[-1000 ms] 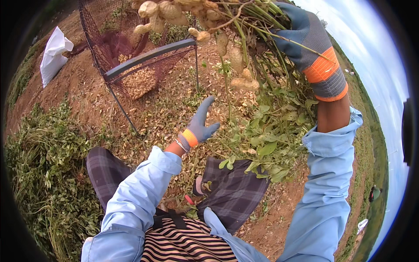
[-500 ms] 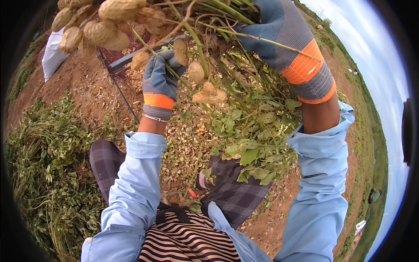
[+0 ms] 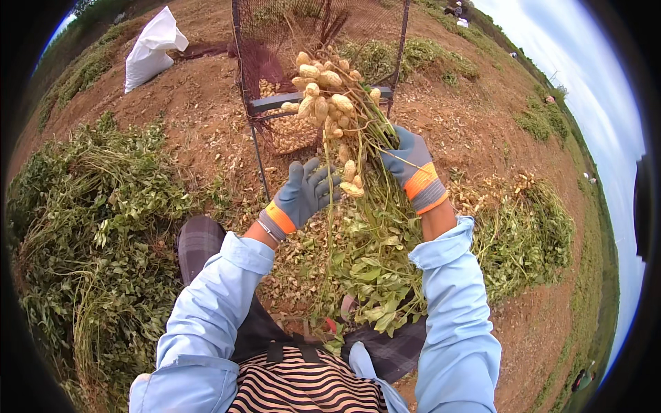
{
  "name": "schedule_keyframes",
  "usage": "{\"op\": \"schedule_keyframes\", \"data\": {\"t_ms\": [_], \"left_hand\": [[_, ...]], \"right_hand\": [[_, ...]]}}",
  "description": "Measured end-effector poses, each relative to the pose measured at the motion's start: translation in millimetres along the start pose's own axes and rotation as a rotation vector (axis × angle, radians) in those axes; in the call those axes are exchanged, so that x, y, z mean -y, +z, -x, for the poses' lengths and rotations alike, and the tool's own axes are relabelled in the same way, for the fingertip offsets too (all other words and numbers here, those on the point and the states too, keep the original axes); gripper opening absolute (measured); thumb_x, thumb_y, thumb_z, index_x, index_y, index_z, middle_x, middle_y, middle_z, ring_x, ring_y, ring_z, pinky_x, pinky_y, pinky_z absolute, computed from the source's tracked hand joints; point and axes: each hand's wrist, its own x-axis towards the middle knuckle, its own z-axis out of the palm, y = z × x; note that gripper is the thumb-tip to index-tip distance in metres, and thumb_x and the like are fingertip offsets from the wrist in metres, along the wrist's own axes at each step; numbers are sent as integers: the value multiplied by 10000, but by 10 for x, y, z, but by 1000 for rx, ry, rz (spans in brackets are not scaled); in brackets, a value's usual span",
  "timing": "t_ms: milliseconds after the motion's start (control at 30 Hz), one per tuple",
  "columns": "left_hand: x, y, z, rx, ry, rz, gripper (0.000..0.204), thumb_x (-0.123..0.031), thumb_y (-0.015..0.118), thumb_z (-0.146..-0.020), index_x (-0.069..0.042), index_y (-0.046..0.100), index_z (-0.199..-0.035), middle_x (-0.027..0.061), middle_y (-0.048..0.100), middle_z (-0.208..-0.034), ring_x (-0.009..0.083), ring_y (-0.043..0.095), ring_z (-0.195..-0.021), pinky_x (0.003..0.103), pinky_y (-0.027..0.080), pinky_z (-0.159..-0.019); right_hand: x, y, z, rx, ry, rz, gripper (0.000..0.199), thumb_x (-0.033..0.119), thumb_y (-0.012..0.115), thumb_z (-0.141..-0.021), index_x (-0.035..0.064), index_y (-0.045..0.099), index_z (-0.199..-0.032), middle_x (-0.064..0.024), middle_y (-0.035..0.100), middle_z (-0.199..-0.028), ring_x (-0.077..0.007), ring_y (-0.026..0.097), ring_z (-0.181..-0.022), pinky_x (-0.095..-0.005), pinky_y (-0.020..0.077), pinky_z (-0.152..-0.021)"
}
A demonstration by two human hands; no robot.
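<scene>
You held a peanut plant in the middle of the frame. Your right hand had its grip closed tight round the stems, so the plant hung with its leaves down and its peanuts up top, easy to reach. Your left hand was open with fingers spread, touching the low peanuts but not holding any. Just past the peanuts, at the top middle, stood a net basket with loose peanuts inside. A white sack lay at the upper left. A big heap of pulled plants filled the left side. More plants lay on the right.
</scene>
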Motion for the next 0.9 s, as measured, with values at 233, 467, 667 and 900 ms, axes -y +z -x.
{"op": "schedule_keyframes", "data": {"t_ms": [233,467,667,900], "left_hand": [[-79,-239,-56,-81,5,-172,1070,-569,694,-586,-155,94,-1369,63,320,-1334,243,427,-1136,428,377,-934],[280,-308,-13,176,173,-134,874,-410,657,-728,-146,136,-1377,47,349,-1319,193,377,-1180,359,324,-971],[667,-846,5,178,23,-8,397,-246,451,-890,-81,384,-1245,52,542,-1084,144,557,-929,295,471,-814],[514,-549,126,-35,-113,-875,310,-256,530,-840,-67,514,-1085,49,579,-981,170,571,-820,289,480,-679]], "right_hand": [[-418,426,116,52,188,-117,331,57,623,-713,-40,568,-1025,-76,630,-880,-117,561,-737,-253,452,-659],[-534,593,65,-15,435,-391,259,-18,616,-630,-37,590,-887,-83,617,-730,-171,579,-604,-290,469,-553],[-842,862,9,-47,480,-473,259,16,603,-645,-36,566,-896,-111,606,-719,-205,582,-608,-326,472,-530],[-1058,1079,261,-152,279,698,338,136,605,-732,-21,460,-993,-224,536,-937,-344,550,-818,-399,458,-687]]}}
